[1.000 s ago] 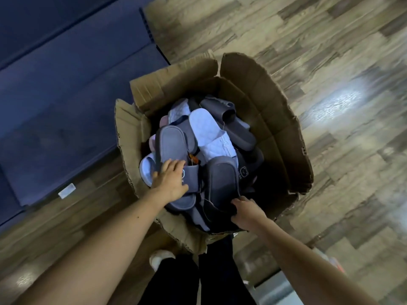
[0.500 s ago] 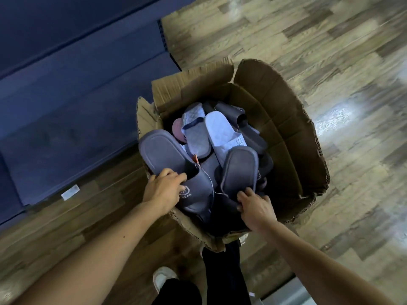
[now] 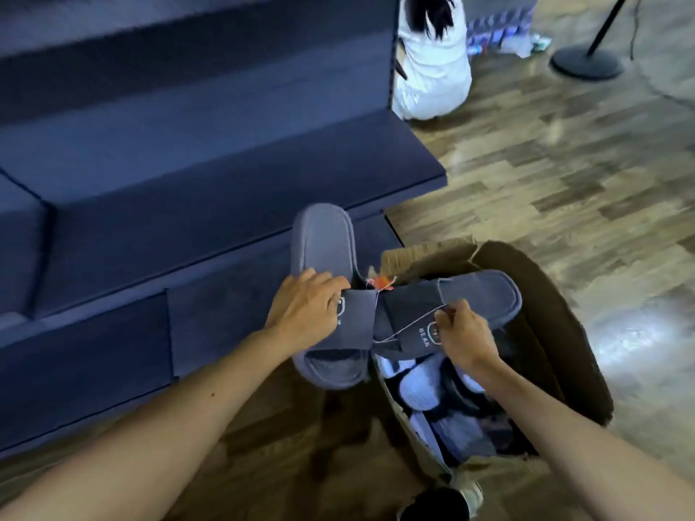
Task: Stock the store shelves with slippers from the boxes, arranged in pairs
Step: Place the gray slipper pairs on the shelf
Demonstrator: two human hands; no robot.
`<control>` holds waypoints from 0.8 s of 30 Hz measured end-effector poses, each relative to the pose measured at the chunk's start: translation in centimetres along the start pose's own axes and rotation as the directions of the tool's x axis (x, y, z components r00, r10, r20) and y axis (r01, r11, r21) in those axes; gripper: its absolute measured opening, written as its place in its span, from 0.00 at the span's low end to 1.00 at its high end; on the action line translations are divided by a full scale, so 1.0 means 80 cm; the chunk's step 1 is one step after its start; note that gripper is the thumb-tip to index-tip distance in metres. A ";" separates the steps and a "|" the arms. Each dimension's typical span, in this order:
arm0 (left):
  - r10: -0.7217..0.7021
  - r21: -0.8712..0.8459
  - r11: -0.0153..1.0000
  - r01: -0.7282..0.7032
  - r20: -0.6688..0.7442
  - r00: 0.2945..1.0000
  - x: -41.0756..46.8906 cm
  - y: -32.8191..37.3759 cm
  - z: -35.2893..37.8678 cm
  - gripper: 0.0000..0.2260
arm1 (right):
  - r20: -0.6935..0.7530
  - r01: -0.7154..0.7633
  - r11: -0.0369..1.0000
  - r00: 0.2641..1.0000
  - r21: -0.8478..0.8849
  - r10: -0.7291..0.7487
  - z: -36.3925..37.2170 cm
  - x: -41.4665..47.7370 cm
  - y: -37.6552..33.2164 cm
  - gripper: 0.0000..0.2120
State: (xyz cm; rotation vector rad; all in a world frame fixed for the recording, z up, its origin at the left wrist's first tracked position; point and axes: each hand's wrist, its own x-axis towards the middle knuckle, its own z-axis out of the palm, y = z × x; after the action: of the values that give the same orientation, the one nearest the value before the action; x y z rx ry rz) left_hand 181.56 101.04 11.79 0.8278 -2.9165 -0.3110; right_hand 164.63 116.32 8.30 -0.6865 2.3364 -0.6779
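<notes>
Two grey-blue slippers joined by a thin string and an orange tag (image 3: 381, 283) are lifted above the open cardboard box (image 3: 545, 332). My left hand (image 3: 304, 314) grips the strap of the left slipper (image 3: 325, 250), which points away from me over the lowest shelf. My right hand (image 3: 464, 334) holds the strap of the right slipper (image 3: 477, 295), marked BEAR, with the string running past its fingers. This slipper lies crosswise over the box. Several white and dark slippers (image 3: 421, 389) lie in the box below.
Dark blue stepped shelves (image 3: 188, 144) fill the left and centre. A person in white (image 3: 432, 62) crouches at the shelf's far end. A black stand base (image 3: 586, 62) sits at the top right on the wooden floor. My shoe (image 3: 440, 505) shows at the bottom.
Both hands have lifted the tied grey pair out of the box and up toward the shelves. The view has swung up, bringing the shelves and the crouching person into sight.
</notes>
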 end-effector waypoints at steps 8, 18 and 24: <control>-0.059 0.093 0.993 0.068 -0.101 0.993 -0.110 -0.081 -0.161 0.28 | 0.281 0.528 0.797 0.844 -0.292 -0.456 -0.029 -0.075 -0.167 0.07; -0.226 0.069 0.966 0.248 -0.227 0.947 -0.211 -0.137 -0.310 0.32 | 0.496 0.901 0.414 0.420 -0.128 -0.760 -0.035 -0.193 -0.350 0.08; -0.251 0.083 0.952 0.295 -0.341 0.906 -0.216 -0.118 -0.336 0.27 | 0.513 0.932 0.361 0.329 -0.038 -0.793 -0.037 -0.201 -0.377 0.24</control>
State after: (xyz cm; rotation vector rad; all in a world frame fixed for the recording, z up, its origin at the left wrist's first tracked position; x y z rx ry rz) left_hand 204.95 97.77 35.34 1.1867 -2.5319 0.0072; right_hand 182.75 104.84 35.09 -2.1466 1.4810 -0.4557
